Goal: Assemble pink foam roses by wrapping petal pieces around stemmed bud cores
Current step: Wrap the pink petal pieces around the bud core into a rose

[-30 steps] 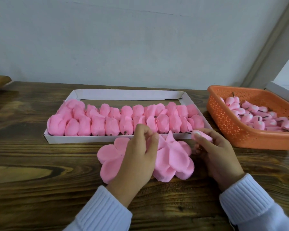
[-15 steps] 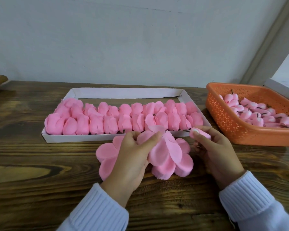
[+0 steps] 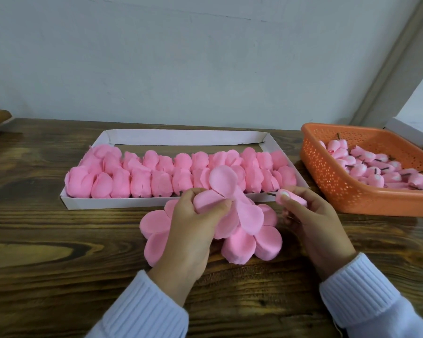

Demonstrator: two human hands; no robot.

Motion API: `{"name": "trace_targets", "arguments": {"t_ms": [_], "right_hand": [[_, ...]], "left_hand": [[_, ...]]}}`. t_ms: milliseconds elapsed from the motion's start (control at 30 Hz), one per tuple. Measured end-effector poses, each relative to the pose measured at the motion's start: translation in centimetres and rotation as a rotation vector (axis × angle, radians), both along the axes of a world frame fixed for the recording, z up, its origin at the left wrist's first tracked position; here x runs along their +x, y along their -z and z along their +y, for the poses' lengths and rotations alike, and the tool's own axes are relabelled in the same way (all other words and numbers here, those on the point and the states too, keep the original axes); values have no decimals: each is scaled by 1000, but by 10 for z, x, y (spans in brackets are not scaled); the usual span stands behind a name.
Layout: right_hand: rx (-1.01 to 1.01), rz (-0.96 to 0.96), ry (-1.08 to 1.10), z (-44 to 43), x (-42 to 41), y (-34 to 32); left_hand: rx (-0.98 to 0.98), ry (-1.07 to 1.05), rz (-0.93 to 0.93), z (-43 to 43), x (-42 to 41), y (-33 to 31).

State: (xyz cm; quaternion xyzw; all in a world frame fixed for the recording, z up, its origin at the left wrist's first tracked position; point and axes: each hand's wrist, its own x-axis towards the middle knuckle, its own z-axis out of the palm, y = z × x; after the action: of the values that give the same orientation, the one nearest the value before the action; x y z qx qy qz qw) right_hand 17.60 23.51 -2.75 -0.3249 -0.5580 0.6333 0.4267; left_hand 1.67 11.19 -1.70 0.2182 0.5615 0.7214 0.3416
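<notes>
A stack of flat pink foam petal pieces (image 3: 254,242) lies on the wooden table just in front of me. My left hand (image 3: 193,223) pinches one petal piece (image 3: 226,184) and lifts it off the stack, its upper lobe standing up. To the right, my right hand (image 3: 313,220) holds a pink bud core (image 3: 292,197) between thumb and fingers, its dark stem pointing left. The bud core is a little apart from the lifted petal piece.
A white cardboard tray (image 3: 181,137) behind the stack holds two rows of finished pink roses (image 3: 176,176). An orange perforated basket (image 3: 332,179) at the right holds several stemmed bud cores (image 3: 374,169). A white box corner (image 3: 410,130) sits behind the basket.
My left hand has peeled one petal piece up from the stack and raised it. My right hand keeps the bud core nearly still.
</notes>
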Motion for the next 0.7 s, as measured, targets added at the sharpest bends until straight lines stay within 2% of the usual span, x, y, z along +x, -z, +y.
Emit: {"name": "trace_targets", "arguments": {"t_ms": [533,700], "right_hand": [[-10,-54,9,-3,-2,0],[99,83,-16,-5,-1,-4]], "left_hand": [[2,33,-2,-5,3,-2],[10,66,-10,-4,2,-4]]}}
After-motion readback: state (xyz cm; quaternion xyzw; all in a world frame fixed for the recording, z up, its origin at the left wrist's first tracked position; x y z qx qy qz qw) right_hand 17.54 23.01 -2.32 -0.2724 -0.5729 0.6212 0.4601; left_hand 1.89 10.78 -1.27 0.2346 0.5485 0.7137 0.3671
